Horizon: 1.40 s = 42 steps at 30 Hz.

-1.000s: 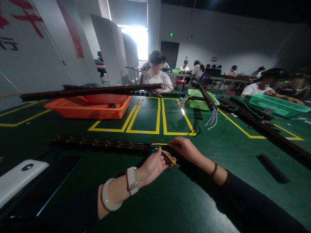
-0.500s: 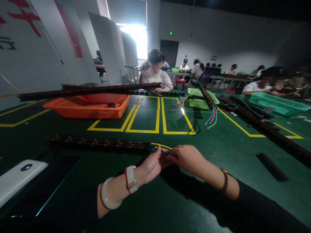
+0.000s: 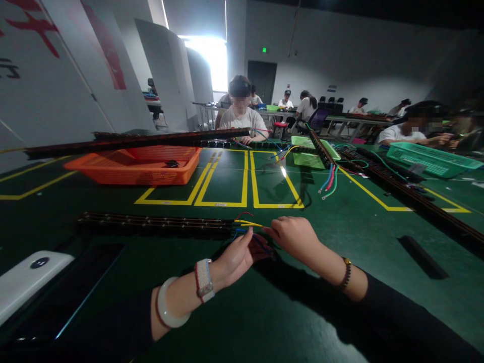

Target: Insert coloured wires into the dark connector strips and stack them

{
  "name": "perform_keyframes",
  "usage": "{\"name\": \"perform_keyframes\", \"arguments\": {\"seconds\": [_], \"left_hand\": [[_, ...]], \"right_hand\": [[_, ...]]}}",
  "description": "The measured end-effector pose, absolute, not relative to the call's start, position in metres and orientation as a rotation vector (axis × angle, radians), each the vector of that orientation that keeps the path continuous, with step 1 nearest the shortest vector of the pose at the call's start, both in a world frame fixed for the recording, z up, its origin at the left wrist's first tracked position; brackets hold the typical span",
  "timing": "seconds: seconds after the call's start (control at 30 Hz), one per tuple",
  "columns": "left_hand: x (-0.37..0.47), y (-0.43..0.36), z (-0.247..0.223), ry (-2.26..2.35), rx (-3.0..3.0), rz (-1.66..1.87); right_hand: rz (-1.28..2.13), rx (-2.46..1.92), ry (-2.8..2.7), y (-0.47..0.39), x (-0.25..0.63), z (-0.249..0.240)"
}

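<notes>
A long dark strip assembly [image 3: 159,223] lies on the green table, with yellow, blue and red wires coming out of its right end. My left hand [image 3: 240,254] is at that end, its thumb pressed on the blue wires [image 3: 258,241], which run across its fingers. To the right, my right hand [image 3: 293,236] is closed in a pinch on the ends of the yellow wires [image 3: 249,223]. The thin red wire [image 3: 245,215] curves up free of both hands. The two hands are slightly apart.
An orange basket [image 3: 132,174] stands behind the strip, under another long dark strip [image 3: 151,140]. Green baskets [image 3: 431,160] and wired strips are at the right. A black piece [image 3: 422,257] lies at right; a white device [image 3: 32,282] at left. People sit beyond.
My right hand has moved slightly up and away from my left hand, with the yellow wires in its pinch. The blue wires now show separately over my left fingers.
</notes>
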<state>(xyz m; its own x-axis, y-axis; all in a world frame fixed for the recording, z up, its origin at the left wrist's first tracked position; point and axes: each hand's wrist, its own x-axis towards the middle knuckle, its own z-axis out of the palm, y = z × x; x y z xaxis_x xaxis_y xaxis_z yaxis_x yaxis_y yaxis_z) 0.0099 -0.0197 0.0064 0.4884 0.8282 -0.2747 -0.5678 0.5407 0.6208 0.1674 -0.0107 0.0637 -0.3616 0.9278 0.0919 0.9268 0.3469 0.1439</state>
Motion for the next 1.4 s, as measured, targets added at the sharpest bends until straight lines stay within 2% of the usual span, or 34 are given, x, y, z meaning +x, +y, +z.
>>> {"name": "perform_keyframes", "arguments": {"seconds": [0.2,0.4,0.53,0.7,0.83,1.0,1.23,1.4], "left_hand": [[0.008,-0.02,0.007,0.696,0.539,0.862],[0.008,-0.018,0.005,0.655,0.46,0.871],[0.007,-0.017,0.004,0.675,0.413,0.845],[0.009,-0.018,0.003,0.692,0.418,0.82],[0.009,-0.018,0.003,0.659,0.435,0.854],[0.006,-0.019,0.004,0.582,0.59,0.724],[0.003,-0.022,0.004,0.535,0.82,0.56],[0.002,-0.024,0.009,0.54,0.86,0.556]], "right_hand": [[0.048,1.735,2.536,0.002,0.172,0.046],[0.281,1.802,2.67,-0.011,0.167,0.061],[0.138,1.584,2.818,-0.034,0.156,0.07],[0.029,1.358,2.826,-0.043,0.151,0.057],[0.065,1.353,2.775,-0.039,0.156,0.057],[0.039,1.455,2.734,-0.032,0.163,0.071],[-0.276,1.424,2.712,-0.015,0.168,0.052],[-0.329,1.413,2.745,-0.008,0.173,0.047]]}}
